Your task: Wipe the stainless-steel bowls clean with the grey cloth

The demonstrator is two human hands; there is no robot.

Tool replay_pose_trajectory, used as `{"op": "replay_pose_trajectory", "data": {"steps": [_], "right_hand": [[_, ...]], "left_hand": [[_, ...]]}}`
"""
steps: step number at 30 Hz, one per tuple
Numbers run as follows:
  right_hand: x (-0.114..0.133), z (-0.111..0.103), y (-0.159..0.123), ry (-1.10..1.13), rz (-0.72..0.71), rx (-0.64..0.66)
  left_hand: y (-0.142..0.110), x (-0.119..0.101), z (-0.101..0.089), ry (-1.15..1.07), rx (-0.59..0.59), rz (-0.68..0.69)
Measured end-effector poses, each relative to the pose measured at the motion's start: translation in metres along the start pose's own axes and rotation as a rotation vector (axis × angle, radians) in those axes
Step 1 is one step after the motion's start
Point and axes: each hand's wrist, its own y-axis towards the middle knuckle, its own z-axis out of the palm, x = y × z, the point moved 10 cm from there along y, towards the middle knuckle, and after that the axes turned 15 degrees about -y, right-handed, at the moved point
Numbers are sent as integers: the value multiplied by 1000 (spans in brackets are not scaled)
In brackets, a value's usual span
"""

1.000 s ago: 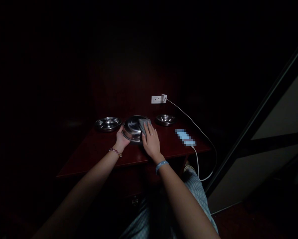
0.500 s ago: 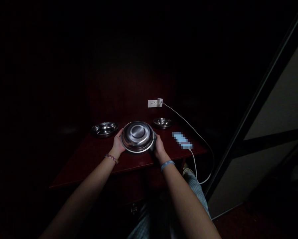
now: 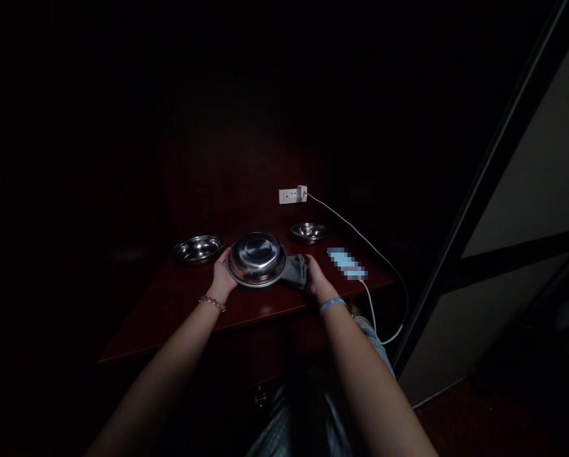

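Observation:
A shiny metal bowl [image 3: 257,259] is held bottom up over the dark red table, its base facing me. My left hand [image 3: 223,277] grips the bowl's left rim, thumb on the outside. To the right of the bowl, my right hand [image 3: 314,277] is closed on a grey cloth [image 3: 294,271], whose far end reaches the bowl's right edge. Part of the cloth and the right hand's lower fingers are hidden.
On the dark red table [image 3: 170,324], a wider metal bowl [image 3: 198,250] stands at the left and a smaller one [image 3: 307,233] at the back right. A phone [image 3: 347,263] lies right, its white cable [image 3: 355,225] running to a wall socket [image 3: 288,196].
My right hand has moved with the cloth from the bowl's upturned base to its right edge, then slightly away to the right. The bowl has tilted, and my left hand still holds it.

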Motion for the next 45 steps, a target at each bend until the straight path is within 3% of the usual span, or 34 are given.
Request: {"op": "replay_pose_trajectory", "data": {"steps": [3,8,15,21,24,29,40,45], "right_hand": [[-6,-2,-12,178,155,65],[11,1,-20,301,60,81],[17,35,-25,253,-29,139],[20,44,-24,134,-107,108],[20,41,-21,153,-126,66],[-2,30,-15,209,-5,-99],[3,22,-14,447,-162,-261],[-7,10,-15,513,-103,-348]], "left_hand": [[2,-4,-1,-25,-10,39],[5,-4,-5,-32,-24,36],[3,-2,-1,14,1,-1],[1,8,-2,70,-15,-49],[1,18,-6,149,-43,-100],[4,21,-14,216,-79,-112],[1,37,-7,334,82,-261],[1,46,-13,452,73,-334]]}}
